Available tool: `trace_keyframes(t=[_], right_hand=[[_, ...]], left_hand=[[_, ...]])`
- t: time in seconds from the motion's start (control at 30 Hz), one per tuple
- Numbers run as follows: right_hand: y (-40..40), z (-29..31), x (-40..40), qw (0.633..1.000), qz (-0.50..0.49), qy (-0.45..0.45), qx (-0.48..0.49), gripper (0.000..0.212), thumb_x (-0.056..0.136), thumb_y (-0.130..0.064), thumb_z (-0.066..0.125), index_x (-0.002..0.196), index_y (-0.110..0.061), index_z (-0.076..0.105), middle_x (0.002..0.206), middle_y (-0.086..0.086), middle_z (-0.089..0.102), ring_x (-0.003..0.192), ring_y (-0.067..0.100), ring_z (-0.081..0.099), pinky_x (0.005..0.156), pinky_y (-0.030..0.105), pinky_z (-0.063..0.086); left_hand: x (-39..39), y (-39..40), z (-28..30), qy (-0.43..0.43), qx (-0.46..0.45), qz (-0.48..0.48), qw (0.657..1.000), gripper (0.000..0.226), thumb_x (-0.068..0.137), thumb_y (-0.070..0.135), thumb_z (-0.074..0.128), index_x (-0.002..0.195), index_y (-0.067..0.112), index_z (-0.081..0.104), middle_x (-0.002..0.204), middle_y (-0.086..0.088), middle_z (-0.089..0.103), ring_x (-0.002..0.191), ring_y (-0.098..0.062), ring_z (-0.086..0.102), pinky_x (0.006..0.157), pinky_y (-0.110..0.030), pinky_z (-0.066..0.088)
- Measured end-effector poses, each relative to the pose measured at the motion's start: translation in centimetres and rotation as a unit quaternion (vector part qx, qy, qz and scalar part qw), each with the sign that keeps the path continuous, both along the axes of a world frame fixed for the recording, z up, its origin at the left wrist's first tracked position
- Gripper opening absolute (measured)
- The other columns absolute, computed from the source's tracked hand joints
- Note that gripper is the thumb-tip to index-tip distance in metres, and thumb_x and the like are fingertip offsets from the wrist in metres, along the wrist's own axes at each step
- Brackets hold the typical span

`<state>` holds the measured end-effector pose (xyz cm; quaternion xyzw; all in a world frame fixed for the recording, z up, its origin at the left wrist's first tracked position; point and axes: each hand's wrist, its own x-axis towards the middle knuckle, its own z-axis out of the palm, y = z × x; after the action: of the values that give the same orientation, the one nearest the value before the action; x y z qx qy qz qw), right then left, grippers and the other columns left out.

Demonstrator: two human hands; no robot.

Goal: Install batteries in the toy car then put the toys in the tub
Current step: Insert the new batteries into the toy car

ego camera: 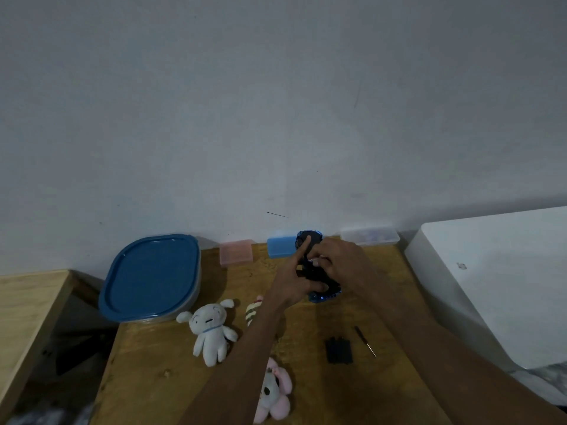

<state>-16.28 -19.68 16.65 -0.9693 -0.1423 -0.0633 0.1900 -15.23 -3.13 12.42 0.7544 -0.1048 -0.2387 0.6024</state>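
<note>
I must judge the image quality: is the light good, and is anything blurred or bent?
Head view: dim, bluish light; the toy car between the left hand and right hand reads as a dark mass, details lost; soft focus throughout; wide-angle bending shows along the table edges; no glare.

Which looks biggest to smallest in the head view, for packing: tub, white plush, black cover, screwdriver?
1. tub
2. white plush
3. black cover and screwdriver: unsure; the screwdriver looks longer, the cover broader.
</note>
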Motion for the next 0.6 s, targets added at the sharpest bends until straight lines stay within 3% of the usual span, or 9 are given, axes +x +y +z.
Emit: trace_keyframes(t=[0.07, 0.27, 0.4, 0.6], right_hand=[[0.0, -0.2, -0.2, 1.000, 0.023, -0.005, -0.009, 0.019, 0.092, -0.013, 0.061, 0.106, -0.020, 0.072, 0.105, 0.004, 0.067, 0.086, 0.027, 0.063, 0.066, 0.034, 0.049], [0.3, -1.0, -0.4, 1.000, 0.003, 0.003, 0.010, 0.017, 0.087, -0.012, 0.065, 0.098, -0.021, 0.074, 0.096, 0.001, 0.070, 0.079, 0.023, 0.064, 0.064, 0.035, 0.052], [0.1, -1.6, -0.3, 1.000, -0.015, 0.000, 0.016, 0.005, 0.082, -0.012, 0.072, 0.084, -0.016, 0.073, 0.090, 0.003, 0.069, 0.075, 0.024, 0.063, 0.061, 0.026, 0.040], [0.1, -0.7, 0.4, 0.993, -0.024, 0.101, 0.052, 0.005, 0.087, -0.022, 0.073, 0.090, -0.025, 0.072, 0.092, -0.008, 0.061, 0.082, 0.013, 0.059, 0.071, 0.024, 0.045]], left_hand=[[0.0, 0.0, -0.1, 0.010, -0.007, 0.005, 1.000, 0.113, 0.069, -0.004, 0.086, 0.155, 0.041, 0.029, 0.127, 0.013, 0.053, 0.116, -0.021, 0.061, 0.096, -0.049, 0.056], [0.0, 0.4, -0.5, 0.011, -0.008, 0.007, 1.000, 0.114, 0.067, -0.003, 0.086, 0.154, 0.045, 0.030, 0.138, 0.002, 0.055, 0.119, -0.026, 0.061, 0.094, -0.052, 0.057], [0.0, 0.5, -0.4, 0.009, -0.006, 0.009, 1.000, 0.113, 0.067, -0.003, 0.085, 0.153, 0.047, 0.031, 0.140, -0.001, 0.054, 0.115, -0.028, 0.063, 0.092, -0.053, 0.058], [-0.2, 0.5, -0.6, -0.001, -0.007, 0.001, 1.000, 0.115, 0.066, 0.002, 0.086, 0.154, 0.049, 0.028, 0.142, 0.000, 0.053, 0.116, -0.025, 0.063, 0.092, -0.051, 0.058]])
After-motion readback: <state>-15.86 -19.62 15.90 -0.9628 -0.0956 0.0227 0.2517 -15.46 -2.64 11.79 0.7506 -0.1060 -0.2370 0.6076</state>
